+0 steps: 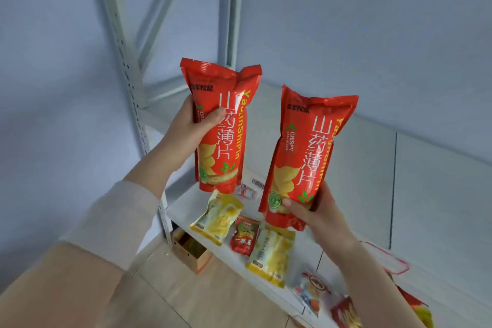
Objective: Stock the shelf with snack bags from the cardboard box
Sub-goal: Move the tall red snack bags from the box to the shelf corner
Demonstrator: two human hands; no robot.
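I held two tall red foil snack bags upright in the air in front of the white metal shelf [426, 168]. My left hand [191, 130] had its fingers clamped around the upper middle of the left red bag [223, 141], thumb across the printed front. My right hand [311, 210] had its fingers clamped on the bottom end of the right red bag [306, 157] (thumb pressed just above the lower seam), which tilted slightly to the right. The two bags were near each other but not touching. Below them, on the lower shelf board, lay a yellow flat pouch [217, 216], a small red sachet [245, 237] and a second yellow pouch [271, 255], side by side in a row. The open brown cardboard box [191, 250] sat on the tan floor [213, 295] beside the shelf's upright post [125, 61].
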